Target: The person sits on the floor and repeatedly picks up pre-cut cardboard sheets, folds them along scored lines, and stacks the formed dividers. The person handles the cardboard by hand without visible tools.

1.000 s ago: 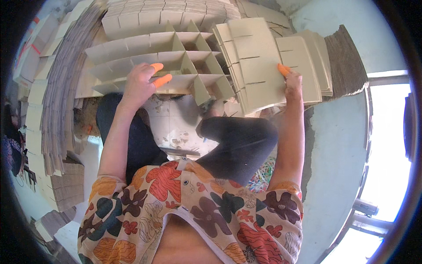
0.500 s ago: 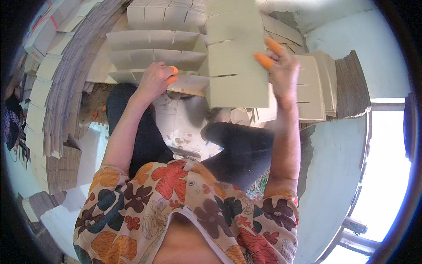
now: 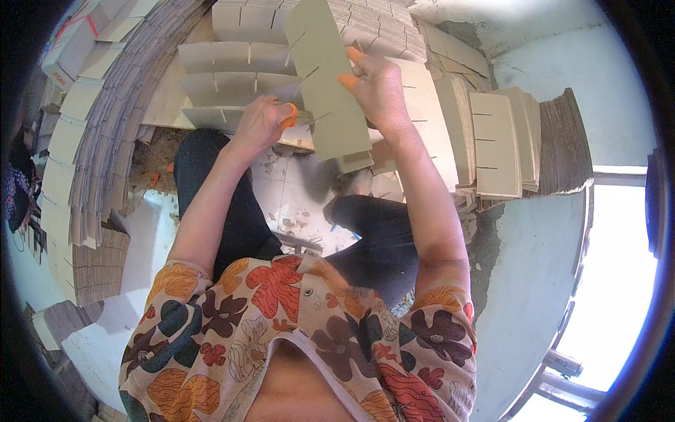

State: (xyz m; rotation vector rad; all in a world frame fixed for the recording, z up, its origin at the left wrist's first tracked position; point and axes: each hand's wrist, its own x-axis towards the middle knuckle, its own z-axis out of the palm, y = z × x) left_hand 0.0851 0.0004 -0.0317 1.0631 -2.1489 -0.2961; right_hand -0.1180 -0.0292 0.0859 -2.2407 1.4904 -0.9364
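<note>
Beige slotted card (image 3: 321, 84) fills the middle of the head view, the only one we have, and we see it tilted across the right end of the upright rows (image 3: 242, 84). A second ago the right hand (image 3: 380, 91) was at the sheets (image 3: 430, 133) to the right of the rows; half a second ago the card faced us broad and square; now the hand has swung left and the card leans, looking narrower. We judge that the card has left the sheets and come over to the rows, though we cannot tell whether it touches them. The right thumb and finger, in orange covers (image 3: 348, 81), pinch narrowly on its right edge. The left hand (image 3: 260, 126) is at the nearest row, just beside the card's left edge, its fingertips drawn close; we cannot tell whether they grip a row, the card or neither. A stack (image 3: 496, 141) of slotted cards stands well to the right of the rows, and a pile (image 3: 253, 24) lies behind them.
</note>
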